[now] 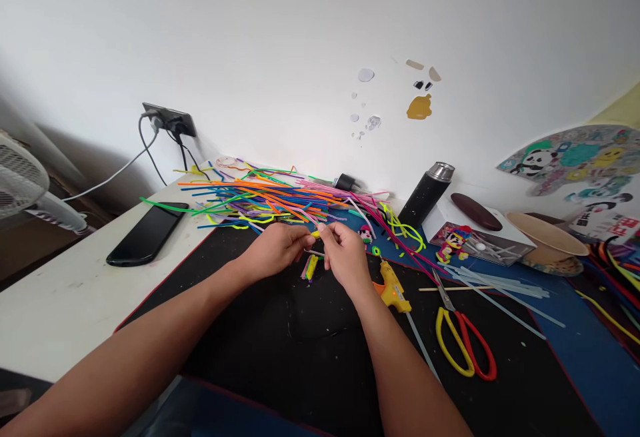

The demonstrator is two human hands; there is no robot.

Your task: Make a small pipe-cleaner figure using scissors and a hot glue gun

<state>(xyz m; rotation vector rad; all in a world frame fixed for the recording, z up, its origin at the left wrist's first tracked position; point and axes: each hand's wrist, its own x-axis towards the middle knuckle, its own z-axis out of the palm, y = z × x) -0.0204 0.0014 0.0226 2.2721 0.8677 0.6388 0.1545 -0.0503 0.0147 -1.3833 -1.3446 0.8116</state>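
Both my hands meet over the black mat (240, 350), fingertips pinched close together. Between them shows a small piece of yellow pipe cleaner (315, 234), mostly hidden by the fingers. My left hand (280, 248) grips it from the left, thumb against fingers. My right hand (345, 250) is closed on it from the right. A pale lilac strand passes by the fingertips; where it ends is hidden. Just below the hands lies a short bundle of yellow, green and pink pipe cleaner pieces (310, 268) on the mat.
Loose pipe cleaners (260, 194) pile up behind the hands. On the right are a yellow glue gun (393, 288), scissors (463, 337), glue sticks (505, 284), a small figure (453, 244) and a black flask (425, 197). A phone (147, 234) lies left; a fan (23, 177) stands beyond.
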